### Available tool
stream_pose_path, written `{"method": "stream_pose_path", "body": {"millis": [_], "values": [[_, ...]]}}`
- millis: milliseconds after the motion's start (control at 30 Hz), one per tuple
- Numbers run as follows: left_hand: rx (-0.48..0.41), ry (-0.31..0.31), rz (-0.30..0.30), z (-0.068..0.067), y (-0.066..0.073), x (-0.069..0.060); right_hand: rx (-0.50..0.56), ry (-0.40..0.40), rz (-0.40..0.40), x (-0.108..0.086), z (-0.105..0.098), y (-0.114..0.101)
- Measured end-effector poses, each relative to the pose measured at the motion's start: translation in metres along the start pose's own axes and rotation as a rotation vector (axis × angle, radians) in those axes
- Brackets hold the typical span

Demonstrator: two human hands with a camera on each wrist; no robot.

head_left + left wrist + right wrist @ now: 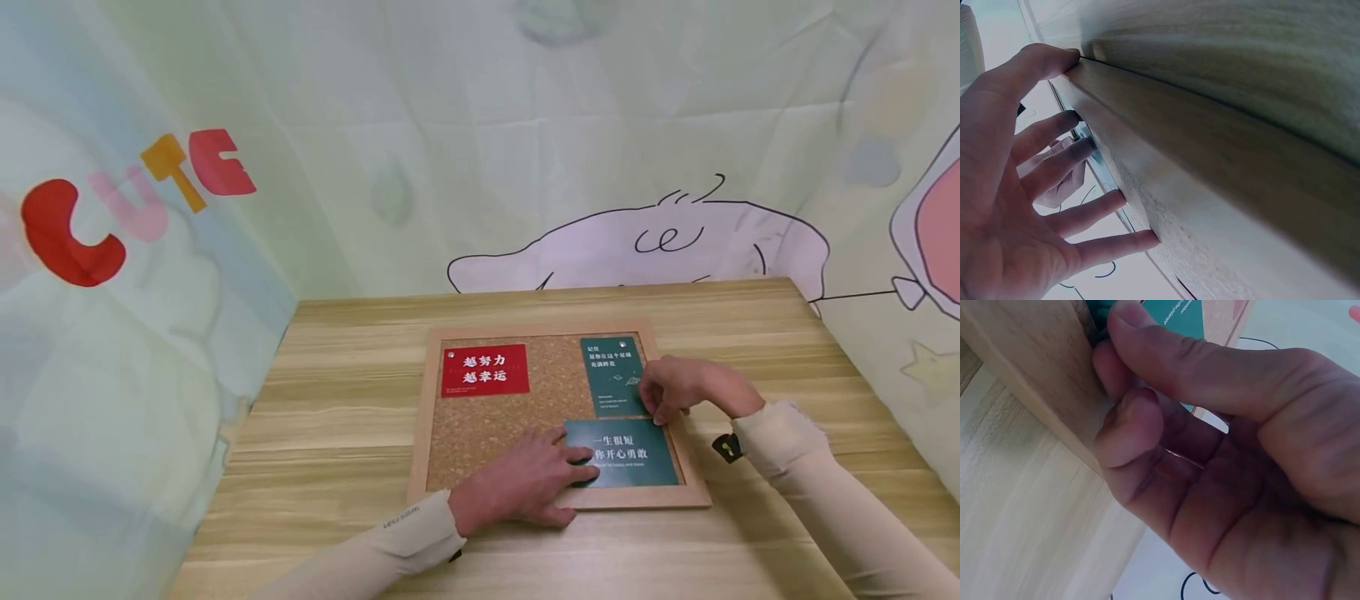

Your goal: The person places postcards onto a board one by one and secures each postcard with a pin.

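Note:
A wood-framed cork board (510, 433) lies on the table. At its lower right is a dark green card (652, 467) with white writing, lying sideways. My left hand (521, 475) spreads over the board's lower edge; some fingertips touch this card's left part, others the cork, and the thumb rests by the frame. Bent over the right frame edge, my right hand (671, 387) has thumb and fingertips (1129, 312) pinched together at the card's upper right corner. Whatever sits between them is hidden. Just above, an upright green card (611, 375) bears a small round pin (622, 344).
A red card (485, 371) with a small round pin (451, 355) occupies the board's upper left. Bare cork lies between the cards. The wooden table (330, 417) extends around the board, with a printed cloth backdrop (420, 150) behind and at the sides.

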State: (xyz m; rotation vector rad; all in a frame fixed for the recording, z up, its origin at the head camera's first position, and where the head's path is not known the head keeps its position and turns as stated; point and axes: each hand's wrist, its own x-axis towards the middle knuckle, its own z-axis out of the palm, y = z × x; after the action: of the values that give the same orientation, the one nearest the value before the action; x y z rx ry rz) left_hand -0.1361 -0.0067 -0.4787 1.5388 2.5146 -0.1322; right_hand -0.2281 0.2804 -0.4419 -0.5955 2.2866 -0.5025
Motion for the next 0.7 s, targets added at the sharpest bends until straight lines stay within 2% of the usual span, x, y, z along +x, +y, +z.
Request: {"method": "stream_pose_path", "body": {"millis": [333, 533, 700], "values": [[0.0, -0.007, -0.004, 0.0, 0.0, 0.001, -0.04, 0.004, 0.071, 0.003, 0.0, 0.0], [0.003, -0.008, -0.002, -0.001, 0.0, 0.0, -0.125, 0.001, 0.1, 0.008, 0.002, -0.005], [-0.003, -0.007, -0.001, -0.002, 0.0, 0.0, -0.167, 0.005, 0.165, 0.01, 0.004, -0.011]]}}
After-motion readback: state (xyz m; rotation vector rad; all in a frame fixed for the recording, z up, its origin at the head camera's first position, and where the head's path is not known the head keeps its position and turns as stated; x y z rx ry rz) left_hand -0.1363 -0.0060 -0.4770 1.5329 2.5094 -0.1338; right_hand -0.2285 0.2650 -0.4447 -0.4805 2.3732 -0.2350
